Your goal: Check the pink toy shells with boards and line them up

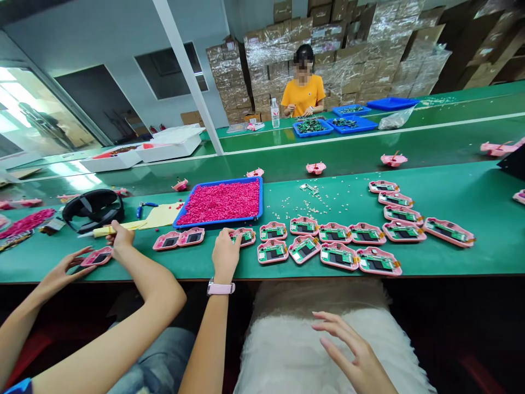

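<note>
My left hand [225, 256], with a pink watch on its wrist, reaches onto the green table and closes its fingers at the left end of a pink case with a green circuit board [245, 237]. Below the table edge, over the white skirt, my right hand [351, 350] hangs with its fingers spread and nothing in it. Several similar pink cases [273, 251] with boards lie in rows to the right of my left hand. Two joined-looking pink cases [179, 239] lie to its left. Behind it stands a blue tray of small pink pieces [223, 201].
At the left, another person's hands [122, 239] hold a glue-like tube and a pink case [97, 256]. Headphones [93, 210] and blue pliers [144, 208] lie nearby. Small white bits [314, 210] are scattered behind the cases. A person in yellow [303, 96] sits opposite, near blue trays [312, 127].
</note>
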Demonstrator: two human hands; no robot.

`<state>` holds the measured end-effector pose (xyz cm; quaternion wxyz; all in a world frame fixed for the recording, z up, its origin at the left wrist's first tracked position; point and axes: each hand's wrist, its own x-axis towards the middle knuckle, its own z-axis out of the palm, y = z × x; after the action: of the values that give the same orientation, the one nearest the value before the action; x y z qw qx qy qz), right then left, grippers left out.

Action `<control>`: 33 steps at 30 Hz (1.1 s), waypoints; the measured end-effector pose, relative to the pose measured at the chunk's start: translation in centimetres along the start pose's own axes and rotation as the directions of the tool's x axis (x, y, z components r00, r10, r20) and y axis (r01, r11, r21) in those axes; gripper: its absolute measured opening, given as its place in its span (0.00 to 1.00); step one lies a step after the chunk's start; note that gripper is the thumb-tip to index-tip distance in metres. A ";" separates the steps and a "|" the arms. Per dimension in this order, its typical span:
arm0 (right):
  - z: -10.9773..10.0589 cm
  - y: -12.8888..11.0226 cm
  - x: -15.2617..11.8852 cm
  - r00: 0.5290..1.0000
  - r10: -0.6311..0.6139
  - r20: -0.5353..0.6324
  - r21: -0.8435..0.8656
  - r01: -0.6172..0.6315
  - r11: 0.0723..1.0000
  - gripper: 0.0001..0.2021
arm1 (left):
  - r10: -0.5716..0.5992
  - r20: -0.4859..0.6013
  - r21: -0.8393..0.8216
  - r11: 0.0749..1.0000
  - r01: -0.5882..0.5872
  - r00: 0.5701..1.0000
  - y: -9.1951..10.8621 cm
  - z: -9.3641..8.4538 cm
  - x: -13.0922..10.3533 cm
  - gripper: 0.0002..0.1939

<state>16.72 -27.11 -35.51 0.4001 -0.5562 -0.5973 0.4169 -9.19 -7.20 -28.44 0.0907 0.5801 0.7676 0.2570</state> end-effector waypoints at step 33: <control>10.4 -10.0 37.1 0.744 -0.431 0.511 -0.569 0.668 0.480 0.15 | 0.279 -0.472 0.269 0.949 -0.165 0.836 -5.9 2.3 -10.7 0.16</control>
<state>1.31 9.08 -29.04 0.1651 -0.3719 -0.9106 0.0720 -9.81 -17.68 -35.03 -0.2076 0.5845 0.7147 0.3232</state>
